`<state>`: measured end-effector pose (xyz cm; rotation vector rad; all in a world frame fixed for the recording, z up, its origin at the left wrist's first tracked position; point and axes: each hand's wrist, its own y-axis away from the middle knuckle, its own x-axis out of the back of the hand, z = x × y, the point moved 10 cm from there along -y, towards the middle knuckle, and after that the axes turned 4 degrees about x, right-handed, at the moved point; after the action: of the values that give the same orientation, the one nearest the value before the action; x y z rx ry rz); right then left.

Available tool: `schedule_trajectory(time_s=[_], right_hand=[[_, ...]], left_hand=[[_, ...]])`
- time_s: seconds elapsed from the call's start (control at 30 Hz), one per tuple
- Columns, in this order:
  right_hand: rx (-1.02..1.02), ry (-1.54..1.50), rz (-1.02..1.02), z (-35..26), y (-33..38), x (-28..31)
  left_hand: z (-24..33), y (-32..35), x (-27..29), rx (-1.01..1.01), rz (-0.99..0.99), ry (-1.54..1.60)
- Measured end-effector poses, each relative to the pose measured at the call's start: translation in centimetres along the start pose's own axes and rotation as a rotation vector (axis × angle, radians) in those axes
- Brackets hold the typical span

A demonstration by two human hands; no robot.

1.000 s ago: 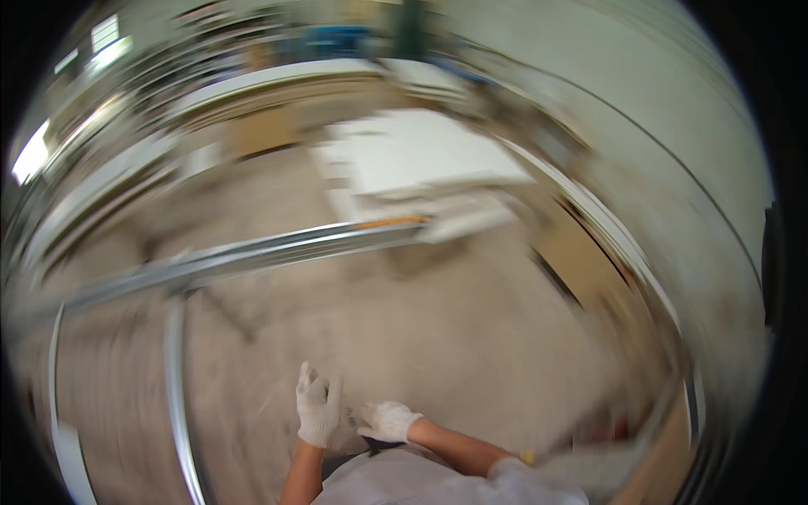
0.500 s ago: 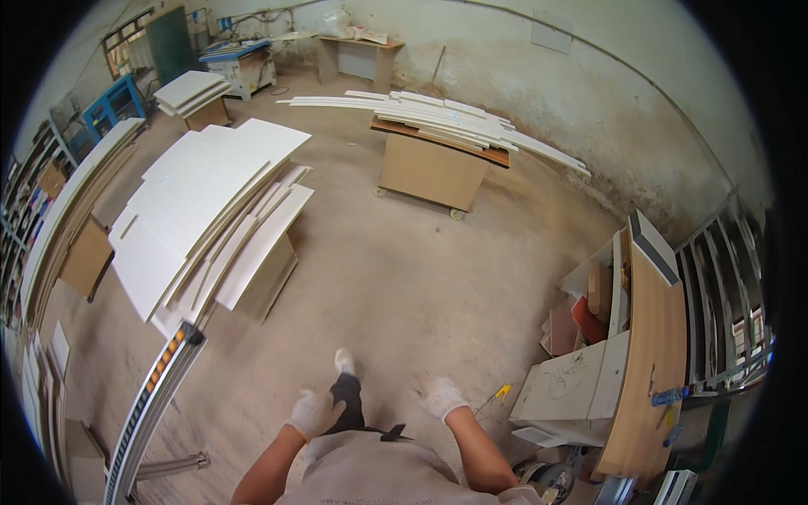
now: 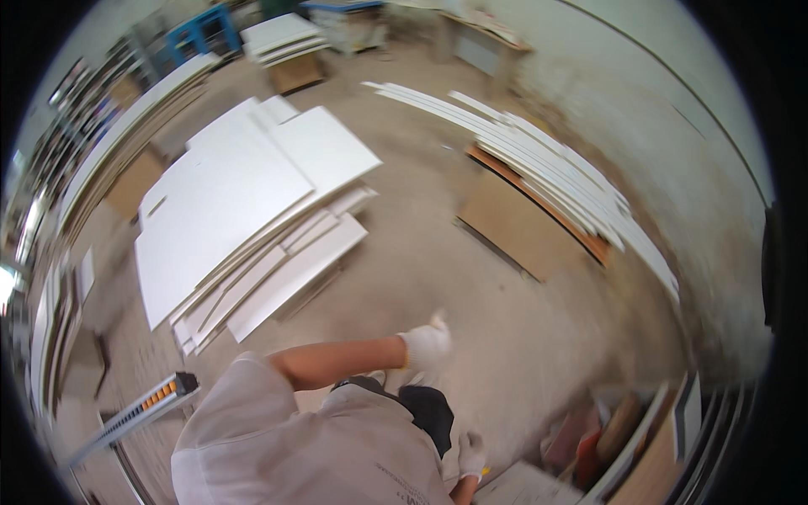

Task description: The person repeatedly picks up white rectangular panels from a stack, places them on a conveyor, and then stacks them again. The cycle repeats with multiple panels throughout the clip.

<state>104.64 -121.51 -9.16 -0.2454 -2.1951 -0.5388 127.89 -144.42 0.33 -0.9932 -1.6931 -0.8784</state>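
Observation:
My left hand [image 3: 427,341], in a white knit glove, reaches across in front of my body over the bare floor. It holds nothing, and a finger or thumb stands apart from the rest, slightly blurred. Low in the view, my right hand [image 3: 472,454], also gloved in white, hangs near the cabinet at lower right. Its fingers look loosely extended, with nothing visible in them. A small yellow bit shows by its wrist; what it is cannot be made out. Nearest to the left hand is a large stack of white panels [image 3: 244,168].
Long white strips [image 3: 539,143] lie on a brown wheeled cart [image 3: 513,219] by the wall. A metal rail with orange parts [image 3: 151,404] stands at left. Another white panel stack [image 3: 282,38] stands farther back. The cabinet [image 3: 526,486] and offcuts [image 3: 572,433] are at lower right.
My view and body have turned, so the panel stack and cart appear farther right. The left arm has swung across my front. The right hand now sits lower, by the cabinet.

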Motion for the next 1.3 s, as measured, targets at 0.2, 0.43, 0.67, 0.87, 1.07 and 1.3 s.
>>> schedule_trajectory(time_s=[0.2,0.43,0.67,0.87,1.07,1.3], right_hand=[[0.124,0.751,-0.738,4.6,-18.2,-6.6],[0.466,0.708,-0.304,-25.0,-40.5,-0.4],[1.243,0.127,-0.210,-64.3,-32.1,-15.0],[1.230,0.387,-0.260,-81.0,-21.0,-35.1],[1.242,0.589,-0.134,-81.8,-22.3,-35.9],[0.983,0.279,-0.152,-72.5,-31.0,-24.6]], left_hand=[[-12.9,0.0,-1.5,0.492,0.191,0.151],[-17.1,35.5,-12.0,1.778,-0.390,0.213],[-16.1,69.1,-17.6,2.592,-0.106,0.136],[-21.8,72.2,-24.5,2.145,-0.588,0.349],[-19.5,65.1,-23.3,2.173,-0.319,0.333],[-10.3,48.7,-22.5,2.363,1.070,1.634]])
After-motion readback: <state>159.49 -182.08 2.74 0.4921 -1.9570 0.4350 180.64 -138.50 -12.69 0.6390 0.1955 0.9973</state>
